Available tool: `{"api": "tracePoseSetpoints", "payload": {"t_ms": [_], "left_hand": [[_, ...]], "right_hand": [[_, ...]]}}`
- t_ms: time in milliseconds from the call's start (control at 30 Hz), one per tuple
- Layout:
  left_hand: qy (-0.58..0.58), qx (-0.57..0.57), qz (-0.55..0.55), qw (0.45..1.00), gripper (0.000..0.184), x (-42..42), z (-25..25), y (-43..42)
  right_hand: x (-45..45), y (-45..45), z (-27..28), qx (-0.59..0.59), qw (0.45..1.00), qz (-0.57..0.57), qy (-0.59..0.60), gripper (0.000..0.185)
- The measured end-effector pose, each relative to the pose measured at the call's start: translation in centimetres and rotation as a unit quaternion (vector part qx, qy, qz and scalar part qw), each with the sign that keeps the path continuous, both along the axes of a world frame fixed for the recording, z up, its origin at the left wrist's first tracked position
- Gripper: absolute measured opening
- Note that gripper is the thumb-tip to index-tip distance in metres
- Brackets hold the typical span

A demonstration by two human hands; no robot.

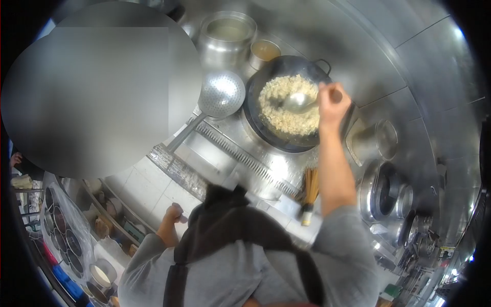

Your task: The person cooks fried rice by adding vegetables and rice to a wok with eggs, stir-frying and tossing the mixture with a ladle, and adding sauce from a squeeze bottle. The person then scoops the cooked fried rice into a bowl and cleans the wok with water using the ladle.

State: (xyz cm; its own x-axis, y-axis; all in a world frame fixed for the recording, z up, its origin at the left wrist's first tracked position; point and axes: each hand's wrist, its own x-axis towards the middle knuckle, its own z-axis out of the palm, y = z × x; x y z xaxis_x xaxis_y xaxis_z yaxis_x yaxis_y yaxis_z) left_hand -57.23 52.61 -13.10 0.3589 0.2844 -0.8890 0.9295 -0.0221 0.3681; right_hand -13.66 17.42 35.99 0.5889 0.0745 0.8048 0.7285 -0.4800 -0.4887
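My right hand (333, 105) is closed round the handle of a metal ladle (298, 102), whose brown handle end sticks out of my fist. The ladle's bowl rests among pale, small cooked pieces of food (289, 122) in a dark wok (271, 140). My hand is over the wok's right side. Down by my left side, my left hand (173, 215) appears curled, apart from the stove front. Whatever its fingers may hold is too small to make out. A perforated strainer (223, 93) lies left of the wok, its long handle pointing towards me.
Behind the wok stand a large metal pot (228, 48) and a smaller container of brownish liquid (265, 49). A bamboo brush (309, 192) lies at the front edge. Metal pans (381, 189) are on the right. Shelves with containers (110, 210) stand at left; a blurred patch hides the upper left.
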Motion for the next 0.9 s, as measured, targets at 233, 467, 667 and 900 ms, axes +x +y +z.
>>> {"api": "tracePoseSetpoints", "payload": {"t_ms": [233, 467, 667, 900], "left_hand": [[-0.14, 0.033, -0.206, 0.968, 0.012, 1.7, 0.5, 4.8], [-0.089, 0.014, 0.019, 0.996, 0.011, 1.1, 5.8, 3.8], [-0.049, -0.015, -0.013, 0.999, 0.006, -2.7, 2.9, 4.9], [0.02, 0.022, -0.057, 0.998, 0.016, -3.9, 2.4, 6.0]], "right_hand": [[-1.8, -1.6, 5.8, 0.269, 0.955, 0.126, 0.01, 0.019], [1.1, -0.5, 3.7, 0.238, 0.97, -0.05, 0.027, 0.019], [-3.6, -3.7, 3.8, 0.237, 0.97, -0.024, 0.042, 0.019], [-3.6, -0.3, 5.4, 0.33, 0.942, 0.037, 0.044, 0.016]]}}
